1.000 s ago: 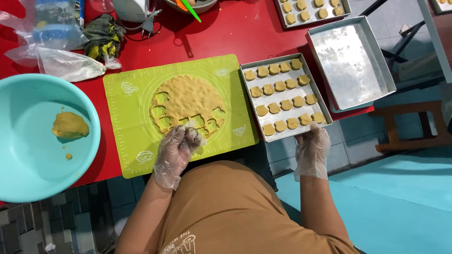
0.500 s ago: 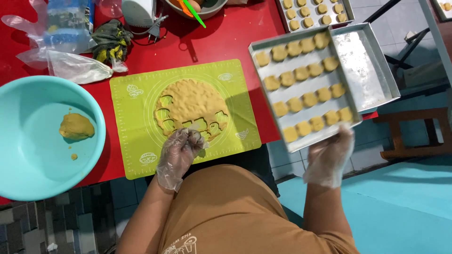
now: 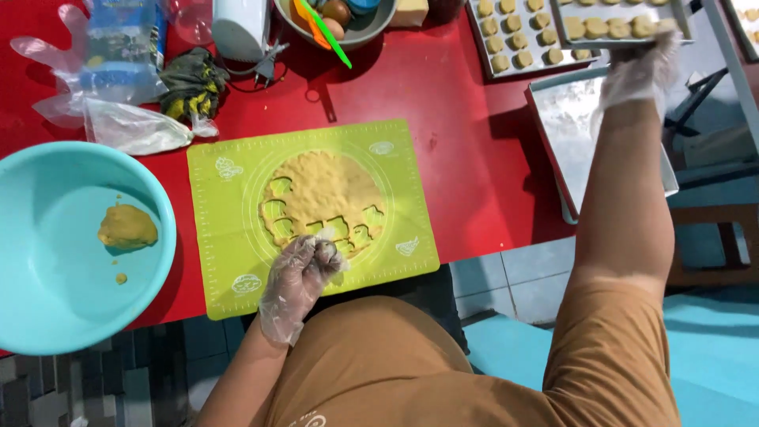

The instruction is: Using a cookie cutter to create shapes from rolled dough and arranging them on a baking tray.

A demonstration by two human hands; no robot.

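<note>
Red bench (image 3: 443, 103) carried a green mat (image 3: 237, 261) with rolled dough (image 3: 324, 190). At its near edge the gloved left hand (image 3: 296, 281) was curled over a small dough piece, fingers (image 3: 320, 253) clenched, apparently. The gloved right hand (image 3: 644, 67) gripped a filled cookie tray (image 3: 617, 28) at the far edge, raised from its lower spot half a second before. An empty steel tray (image 3: 573, 126) lay under that arm; a teal bowl (image 3: 47, 300) sat left.
</note>
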